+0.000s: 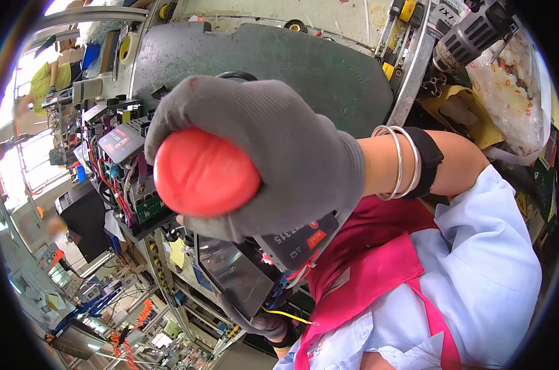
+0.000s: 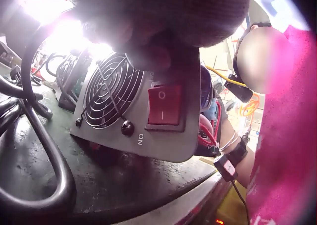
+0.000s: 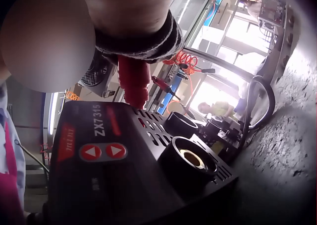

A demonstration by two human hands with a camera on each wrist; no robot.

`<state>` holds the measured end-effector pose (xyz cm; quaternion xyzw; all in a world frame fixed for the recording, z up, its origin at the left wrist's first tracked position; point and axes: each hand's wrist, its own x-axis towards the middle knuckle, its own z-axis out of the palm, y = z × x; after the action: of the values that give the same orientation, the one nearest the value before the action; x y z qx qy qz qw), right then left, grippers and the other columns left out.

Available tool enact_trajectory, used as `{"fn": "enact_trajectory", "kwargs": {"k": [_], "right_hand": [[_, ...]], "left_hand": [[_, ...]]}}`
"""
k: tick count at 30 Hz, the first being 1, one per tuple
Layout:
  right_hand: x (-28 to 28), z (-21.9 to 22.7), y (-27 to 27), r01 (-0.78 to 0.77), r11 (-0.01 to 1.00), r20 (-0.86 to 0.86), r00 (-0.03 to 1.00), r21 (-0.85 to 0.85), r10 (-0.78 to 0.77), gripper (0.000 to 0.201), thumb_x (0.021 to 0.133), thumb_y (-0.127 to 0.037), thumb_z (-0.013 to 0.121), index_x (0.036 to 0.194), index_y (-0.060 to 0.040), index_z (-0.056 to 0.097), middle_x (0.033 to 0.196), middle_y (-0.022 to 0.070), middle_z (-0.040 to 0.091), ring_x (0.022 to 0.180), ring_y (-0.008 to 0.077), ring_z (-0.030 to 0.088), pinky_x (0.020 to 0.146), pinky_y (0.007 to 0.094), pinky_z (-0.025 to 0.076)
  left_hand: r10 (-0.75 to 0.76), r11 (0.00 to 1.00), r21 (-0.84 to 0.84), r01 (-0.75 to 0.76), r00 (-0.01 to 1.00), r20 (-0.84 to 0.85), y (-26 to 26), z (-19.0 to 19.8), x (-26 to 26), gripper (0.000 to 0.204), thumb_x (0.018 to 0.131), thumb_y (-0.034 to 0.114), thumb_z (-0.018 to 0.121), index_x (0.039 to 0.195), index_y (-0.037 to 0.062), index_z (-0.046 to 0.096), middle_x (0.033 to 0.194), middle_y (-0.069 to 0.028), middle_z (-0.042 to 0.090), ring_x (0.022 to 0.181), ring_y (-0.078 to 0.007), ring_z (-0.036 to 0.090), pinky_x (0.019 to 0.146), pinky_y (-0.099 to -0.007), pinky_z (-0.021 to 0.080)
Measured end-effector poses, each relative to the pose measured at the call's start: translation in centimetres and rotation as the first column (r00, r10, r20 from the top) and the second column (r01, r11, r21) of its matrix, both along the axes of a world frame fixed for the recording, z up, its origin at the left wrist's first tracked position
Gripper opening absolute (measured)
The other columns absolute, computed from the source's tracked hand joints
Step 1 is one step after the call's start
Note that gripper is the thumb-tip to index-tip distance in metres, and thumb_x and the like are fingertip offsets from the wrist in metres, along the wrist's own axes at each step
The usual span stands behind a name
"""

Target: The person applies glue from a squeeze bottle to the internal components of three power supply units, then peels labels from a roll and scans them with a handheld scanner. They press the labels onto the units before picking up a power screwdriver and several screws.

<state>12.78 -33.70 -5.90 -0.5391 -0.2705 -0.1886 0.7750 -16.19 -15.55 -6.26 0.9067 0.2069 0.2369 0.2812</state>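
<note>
My gloved right hand (image 1: 254, 148) grips a thick red handle (image 1: 205, 172), its rounded, grooved end facing up at the head camera. In the right wrist view this red screwdriver (image 3: 133, 79) narrows in steps toward the casing of a small black ZX7315 welding machine (image 3: 94, 170); its tip is hidden. The front panel carries two red arrow buttons and two round black sockets (image 3: 190, 159). My gloved left hand (image 1: 254, 320) holds the machine's far side, below its glossy dark panel (image 1: 236, 277). In the left wrist view, that hand overlaps the back panel with its fan grille (image 2: 111, 91) and red switch (image 2: 165, 105).
A dark green bench mat (image 1: 279, 68) spreads beyond my hands. More part-built machines (image 1: 122, 142) with loose wiring stand on the left. A drill-like tool (image 1: 473, 37) and a plastic bag (image 1: 513, 92) lie at upper right. Thick black cable (image 2: 54, 160) loops beside the back panel.
</note>
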Motion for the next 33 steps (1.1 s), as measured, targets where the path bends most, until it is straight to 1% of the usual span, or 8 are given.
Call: {"fn": "enact_trajectory", "kwargs": {"k": [1, 4, 7, 13, 19, 22, 28, 33], "right_hand": [[-0.2, -0.1, -0.1, -0.005, 1.000, 0.013, 1.000, 0.008, 0.005, 0.047, 0.063, -0.022, 0.079, 0.098, -0.0023, 0.054, 0.081, 0.0156, 0.063, 0.076, 0.0333, 0.065, 0.067, 0.0392, 0.053], [-0.4, -0.3, -0.5, -0.005, 1.000, 0.096, 0.995, 0.025, 0.002, 0.050, 0.061, -0.021, 0.078, 0.100, -0.0039, 0.052, 0.080, 0.0142, 0.062, 0.074, 0.0341, 0.065, 0.065, 0.0399, 0.052], [-0.3, -0.4, -0.4, 0.018, 0.999, 0.156, 0.987, 0.047, -0.025, 0.053, 0.058, -0.019, 0.078, 0.101, -0.0053, 0.051, 0.080, 0.0131, 0.061, 0.072, 0.0351, 0.064, 0.063, 0.0412, 0.051], [-0.4, -0.8, 0.4, 0.022, 0.999, 0.152, 0.988, 0.045, -0.028, 0.053, 0.057, -0.020, 0.078, 0.099, -0.0045, 0.051, 0.079, 0.0128, 0.060, 0.070, 0.0350, 0.063, 0.061, 0.0409, 0.051], [0.3, -0.8, 0.2, 0.036, 0.997, 0.128, 0.991, 0.061, -0.044, 0.049, 0.058, -0.019, 0.077, 0.097, -0.0036, 0.052, 0.079, 0.0137, 0.060, 0.070, 0.0346, 0.063, 0.060, 0.0405, 0.051], [0.3, -0.8, -0.1, -0.005, 0.999, 0.111, 0.994, 0.041, 0.000, 0.048, 0.059, -0.019, 0.077, 0.097, -0.0036, 0.052, 0.077, 0.0136, 0.060, 0.069, 0.0344, 0.063, 0.060, 0.0403, 0.051], [-0.5, -1.2, 0.3, 0.048, 0.998, 0.128, 0.990, 0.050, -0.054, 0.043, 0.063, -0.019, 0.077, 0.096, -0.0061, 0.052, 0.077, 0.0126, 0.061, 0.071, 0.0328, 0.064, 0.061, 0.0386, 0.052], [-0.9, -1.2, -0.2, 0.018, 0.994, 0.098, 0.995, 0.108, -0.029, 0.045, 0.064, -0.021, 0.078, 0.098, -0.0063, 0.053, 0.083, 0.0115, 0.062, 0.073, 0.0316, 0.064, 0.064, 0.0375, 0.052]], "left_hand": [[-0.015, 1.000, 0.017, 0.015, 1.000, -0.021, -0.2, 0.1, 0.1, 0.089, 0.089, 0.068, 0.029, 0.136, -0.0076, 0.035, 0.141, -0.0205, 0.037, 0.124, -0.0314, 0.046, 0.104, -0.0430, 0.038], [0.090, 0.990, -0.114, -0.087, 0.996, 0.026, -1.5, 0.5, 1.0, 0.101, 0.077, 0.072, 0.049, 0.140, -0.0042, 0.031, 0.132, -0.0215, 0.043, 0.117, -0.0327, 0.048, 0.095, -0.0460, 0.042], [0.099, 0.991, -0.091, -0.097, 0.995, 0.012, -1.2, 0.5, 0.6, 0.101, 0.076, 0.072, 0.049, 0.140, -0.0037, 0.031, 0.131, -0.0211, 0.044, 0.117, -0.0327, 0.048, 0.095, -0.0467, 0.041], [0.058, 0.992, 0.106, -0.062, 0.998, 0.039, 0.2, -0.5, -0.7, 0.097, 0.082, 0.074, 0.039, 0.139, -0.0045, 0.034, 0.135, -0.0206, 0.043, 0.122, -0.0330, 0.045, 0.099, -0.0461, 0.038], [0.067, 0.984, 0.170, -0.060, 0.997, -0.034, -0.7, -0.1, -0.4, 0.094, 0.086, 0.072, 0.031, 0.138, -0.0060, 0.034, 0.136, -0.0201, 0.042, 0.125, -0.0324, 0.044, 0.102, -0.0444, 0.036], [0.050, 0.986, 0.162, -0.047, 0.999, -0.019, -0.4, -0.3, -0.8, 0.093, 0.087, 0.072, 0.031, 0.137, -0.0062, 0.035, 0.136, -0.0200, 0.042, 0.124, -0.0325, 0.044, 0.102, -0.0442, 0.036], [0.061, 0.985, 0.163, -0.061, 0.998, 0.005, -0.5, -0.2, -0.6, 0.093, 0.086, 0.071, 0.036, 0.137, -0.0058, 0.035, 0.136, -0.0198, 0.043, 0.121, -0.0318, 0.047, 0.100, -0.0444, 0.038], [-0.005, 0.999, 0.049, 0.006, 1.000, -0.017, -1.0, 0.2, 0.2, 0.091, 0.087, 0.071, 0.031, 0.136, -0.0061, 0.037, 0.138, -0.0196, 0.041, 0.125, -0.0298, 0.045, 0.106, -0.0420, 0.034]]}}
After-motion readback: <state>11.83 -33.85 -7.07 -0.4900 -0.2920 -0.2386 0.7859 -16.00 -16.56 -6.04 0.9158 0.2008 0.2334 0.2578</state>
